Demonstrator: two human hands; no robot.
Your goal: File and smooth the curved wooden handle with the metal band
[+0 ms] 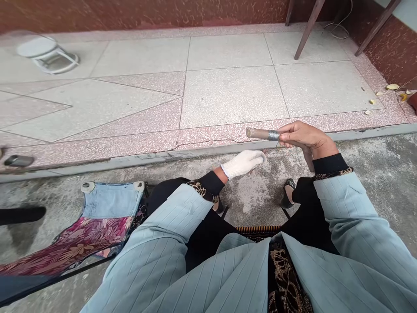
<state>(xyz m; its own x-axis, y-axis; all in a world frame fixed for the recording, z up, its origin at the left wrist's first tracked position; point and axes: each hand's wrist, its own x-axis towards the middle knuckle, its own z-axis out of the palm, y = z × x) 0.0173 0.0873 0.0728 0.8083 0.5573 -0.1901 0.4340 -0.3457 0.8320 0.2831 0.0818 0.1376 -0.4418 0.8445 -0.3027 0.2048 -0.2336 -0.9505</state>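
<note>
In the head view, my right hand (301,134) is bare and closed around a short brownish rod (257,133) held roughly level. Silvery wire (273,135) is wound in a tight coil about the rod, right beside my fingertips. My left hand (244,163) wears a white knitted glove and sits lower and to the left, apart from the rod. Its fingers are curled together; a thin reddish line shows near them, but what they grip is too small to make out.
A raised tiled step (228,95) runs across in front of me. On it stand a white stool (45,52) and wooden legs (309,30). A folding chair with patterned cloth (97,232) is at my left. Yellowish scraps (392,87) lie at the far right.
</note>
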